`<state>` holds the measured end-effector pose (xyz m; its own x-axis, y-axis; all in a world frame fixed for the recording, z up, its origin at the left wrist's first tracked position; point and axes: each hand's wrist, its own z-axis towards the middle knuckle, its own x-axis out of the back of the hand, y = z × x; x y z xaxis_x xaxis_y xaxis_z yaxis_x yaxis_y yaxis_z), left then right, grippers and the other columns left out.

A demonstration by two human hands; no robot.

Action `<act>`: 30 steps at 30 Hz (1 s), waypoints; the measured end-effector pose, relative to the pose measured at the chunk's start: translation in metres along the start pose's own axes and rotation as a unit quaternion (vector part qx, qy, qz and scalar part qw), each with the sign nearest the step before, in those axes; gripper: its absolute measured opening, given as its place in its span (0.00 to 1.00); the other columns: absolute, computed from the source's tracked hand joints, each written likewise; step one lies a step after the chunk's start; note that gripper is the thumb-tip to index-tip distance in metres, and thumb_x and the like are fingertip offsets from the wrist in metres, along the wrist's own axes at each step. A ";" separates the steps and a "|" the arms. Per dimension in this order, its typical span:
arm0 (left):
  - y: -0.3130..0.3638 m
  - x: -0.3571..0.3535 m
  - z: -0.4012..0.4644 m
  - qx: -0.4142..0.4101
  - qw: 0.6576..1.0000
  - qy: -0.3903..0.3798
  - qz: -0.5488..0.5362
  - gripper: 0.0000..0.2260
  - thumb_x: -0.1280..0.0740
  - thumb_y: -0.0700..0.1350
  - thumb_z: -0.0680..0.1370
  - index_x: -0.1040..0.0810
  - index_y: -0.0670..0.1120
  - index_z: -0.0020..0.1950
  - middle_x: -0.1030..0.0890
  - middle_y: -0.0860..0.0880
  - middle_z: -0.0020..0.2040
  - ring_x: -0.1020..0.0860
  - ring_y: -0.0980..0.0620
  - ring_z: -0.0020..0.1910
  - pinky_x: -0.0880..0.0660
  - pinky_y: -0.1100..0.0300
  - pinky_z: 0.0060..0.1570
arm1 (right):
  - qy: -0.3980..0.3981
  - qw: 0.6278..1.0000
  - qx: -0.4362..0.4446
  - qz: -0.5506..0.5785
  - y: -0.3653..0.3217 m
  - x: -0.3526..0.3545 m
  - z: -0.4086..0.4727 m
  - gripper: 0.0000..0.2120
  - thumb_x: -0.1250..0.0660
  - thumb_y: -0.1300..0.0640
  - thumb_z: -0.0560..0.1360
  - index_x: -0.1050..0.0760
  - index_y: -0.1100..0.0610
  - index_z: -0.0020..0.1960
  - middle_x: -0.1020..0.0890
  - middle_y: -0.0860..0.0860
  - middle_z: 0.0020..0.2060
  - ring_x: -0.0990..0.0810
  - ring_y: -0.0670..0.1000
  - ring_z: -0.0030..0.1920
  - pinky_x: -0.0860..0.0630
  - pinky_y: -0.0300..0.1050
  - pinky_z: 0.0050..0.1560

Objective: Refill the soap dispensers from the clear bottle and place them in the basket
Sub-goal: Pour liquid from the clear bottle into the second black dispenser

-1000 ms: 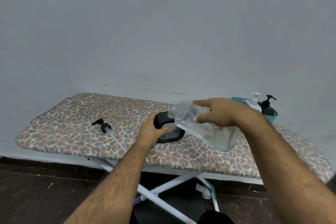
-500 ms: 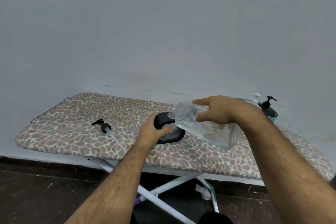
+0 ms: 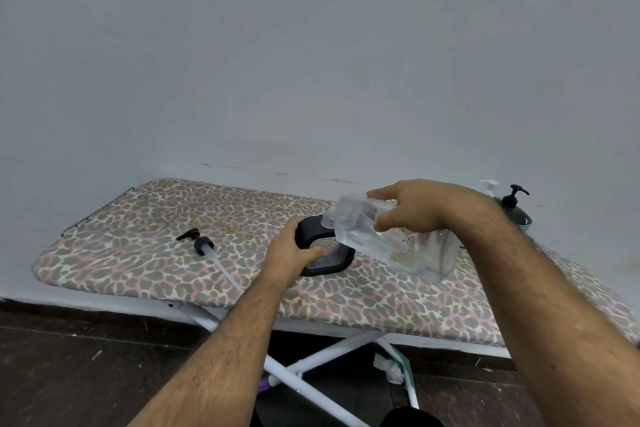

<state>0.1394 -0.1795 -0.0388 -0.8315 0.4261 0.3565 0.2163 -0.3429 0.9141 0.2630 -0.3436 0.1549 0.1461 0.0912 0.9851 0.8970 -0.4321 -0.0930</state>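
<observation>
Clear bottle (image 3: pixel 391 239) gripped by right hand (image 3: pixel 412 206), tipped into black dispenser (image 3: pixel 322 246); left hand (image 3: pixel 291 253) holds dispenser.

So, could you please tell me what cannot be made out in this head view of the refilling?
- Dispenser mouth: hidden behind the clear bottle neck; no stream discernible.
- Fill level inside the dispenser: not discernible, and the left hand covers one side.
- Basket: mostly hidden by the right hand and forearm.
- White pump behind the wrist: its bottle hidden.

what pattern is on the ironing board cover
A leopard-style spot print, grey and pink on cream, on the ironing board cover; the head view shows it plainly.
</observation>
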 end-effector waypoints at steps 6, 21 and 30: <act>0.000 0.000 0.000 0.001 1.000 0.001 0.003 0.26 0.21 0.48 0.69 0.27 0.50 0.62 0.21 0.59 0.49 0.21 0.60 0.48 0.22 0.60 0.48 | -0.004 1.000 -0.001 -0.005 -0.001 0.003 0.002 0.32 0.32 0.43 0.75 0.37 0.40 0.77 0.22 0.48 0.66 0.26 0.51 0.65 0.29 0.48 0.65; -0.001 0.000 0.002 0.002 1.000 0.004 0.019 0.27 0.20 0.48 0.68 0.28 0.50 0.63 0.22 0.61 0.48 0.23 0.64 0.45 0.29 0.69 0.41 | -0.005 1.000 -0.005 -0.014 0.000 0.004 0.007 0.32 0.31 0.42 0.74 0.36 0.39 0.76 0.23 0.46 0.67 0.25 0.50 0.65 0.29 0.48 0.66; -0.001 0.000 0.002 -0.003 1.000 0.005 0.022 0.28 0.20 0.48 0.68 0.28 0.49 0.64 0.22 0.60 0.48 0.23 0.61 0.46 0.28 0.68 0.42 | -0.010 1.000 -0.002 -0.023 -0.002 0.006 0.009 0.32 0.31 0.42 0.75 0.37 0.40 0.77 0.28 0.47 0.73 0.29 0.51 0.70 0.33 0.50 0.68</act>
<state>0.1402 -0.1777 -0.0394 -0.8270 0.4016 0.3935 0.2489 -0.3661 0.8967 0.2662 -0.3341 0.1600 0.1118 0.1286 0.9854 0.9014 -0.4305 -0.0461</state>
